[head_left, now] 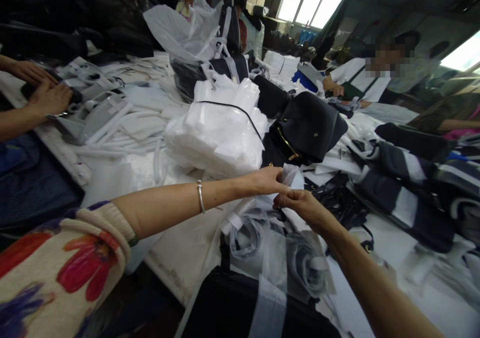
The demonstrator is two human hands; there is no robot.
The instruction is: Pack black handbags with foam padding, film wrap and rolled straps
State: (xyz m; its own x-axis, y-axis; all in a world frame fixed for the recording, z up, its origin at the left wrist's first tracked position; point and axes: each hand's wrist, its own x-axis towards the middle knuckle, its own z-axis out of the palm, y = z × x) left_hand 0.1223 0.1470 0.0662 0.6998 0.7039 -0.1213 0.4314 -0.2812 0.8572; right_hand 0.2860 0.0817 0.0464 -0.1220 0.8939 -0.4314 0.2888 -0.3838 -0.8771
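Plastic in hand above a partly wrapped black bag

The left hand (264, 180) appears to pinch translucent plastic (294, 178); the right hand (300, 203) meets it at four o'clock, though I cannot tell what its fingers grip. From there, the black bag (221, 303) lies toward seven, plastic-wrapped rolls (245, 233) between: wrapping looks well along, the pinched piece seemingly unfinished. A white bundle (217, 140) crowds ten; bare table (180, 250) and its near edge sit at eight.

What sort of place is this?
Probably a workshop where bags are finished or packed: a black bag with translucent wrapping lies in front, a bound white bundle sits on the cluttered table, and a co-worker is farther back.
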